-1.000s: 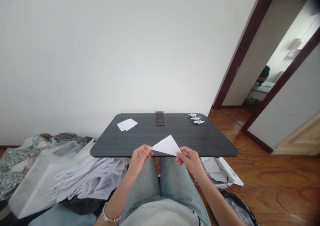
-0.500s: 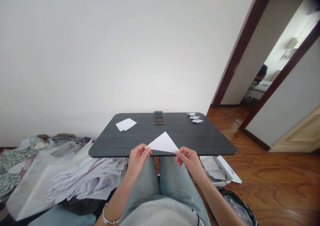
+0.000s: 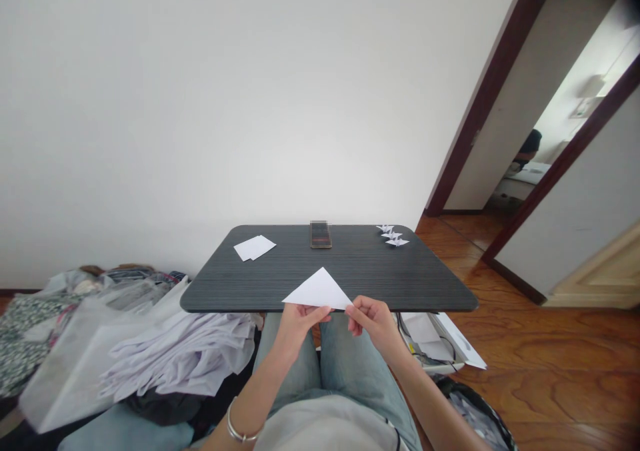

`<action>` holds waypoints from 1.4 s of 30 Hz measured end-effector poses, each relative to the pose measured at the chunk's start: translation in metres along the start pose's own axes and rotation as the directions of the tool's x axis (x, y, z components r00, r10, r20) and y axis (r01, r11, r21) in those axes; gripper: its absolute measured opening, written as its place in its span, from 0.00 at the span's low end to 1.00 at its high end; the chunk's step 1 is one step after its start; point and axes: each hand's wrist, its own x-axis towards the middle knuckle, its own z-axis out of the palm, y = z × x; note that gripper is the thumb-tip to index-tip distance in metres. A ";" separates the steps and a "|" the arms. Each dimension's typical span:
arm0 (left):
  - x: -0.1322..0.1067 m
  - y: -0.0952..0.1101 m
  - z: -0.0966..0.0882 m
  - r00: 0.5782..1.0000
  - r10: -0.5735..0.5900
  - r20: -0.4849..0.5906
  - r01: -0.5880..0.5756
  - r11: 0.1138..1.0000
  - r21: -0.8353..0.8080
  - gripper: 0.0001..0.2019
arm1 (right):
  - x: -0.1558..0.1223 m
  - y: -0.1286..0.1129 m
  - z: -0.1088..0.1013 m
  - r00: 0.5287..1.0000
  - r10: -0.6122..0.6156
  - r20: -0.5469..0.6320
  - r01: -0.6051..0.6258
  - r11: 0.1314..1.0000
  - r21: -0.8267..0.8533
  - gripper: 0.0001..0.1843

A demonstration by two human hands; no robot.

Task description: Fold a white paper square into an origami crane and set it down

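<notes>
A white sheet of paper folded into a triangle (image 3: pixel 320 289) is held over the near edge of the dark table, its peak pointing away from me. My left hand (image 3: pixel 299 321) pinches its lower long edge near the middle, thumb on top. At the right corner, my right hand (image 3: pixel 371 318) grips the paper between thumb and fingers. White paper sheets (image 3: pixel 254 247) lie overlapping at the table's back left. Several folded paper cranes (image 3: pixel 395 236) stand in a row at the back right.
The dark table (image 3: pixel 210 291) stands against a white wall. A phone (image 3: pixel 321 234) lies at its back middle. Piled clothes (image 3: pixel 185 351) and plastic sheeting are on the left. Below right are a white box (image 3: pixel 440 344) and a black bag (image 3: pixel 475 411) on the wooden floor.
My left hand has slid right along the long edge, from the left corner toward the middle. My right hand stays at the right corner. The view has shifted slightly.
</notes>
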 end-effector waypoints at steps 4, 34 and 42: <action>-0.001 -0.003 0.007 1.000 -0.014 -0.023 0.014 1.000 -0.009 0.14 | 0.002 0.004 0.003 1.000 0.002 0.023 -0.002 1.000 0.016 0.19; -0.002 0.016 -0.042 0.953 0.192 -0.233 -0.183 0.981 0.060 0.15 | 0.000 0.007 -0.009 0.998 -0.001 -0.066 0.004 0.999 0.043 0.17; -0.001 0.013 -0.053 0.960 0.188 -0.209 -0.176 0.982 0.074 0.16 | 0.000 0.004 -0.010 0.997 0.004 -0.081 -0.001 0.999 0.033 0.19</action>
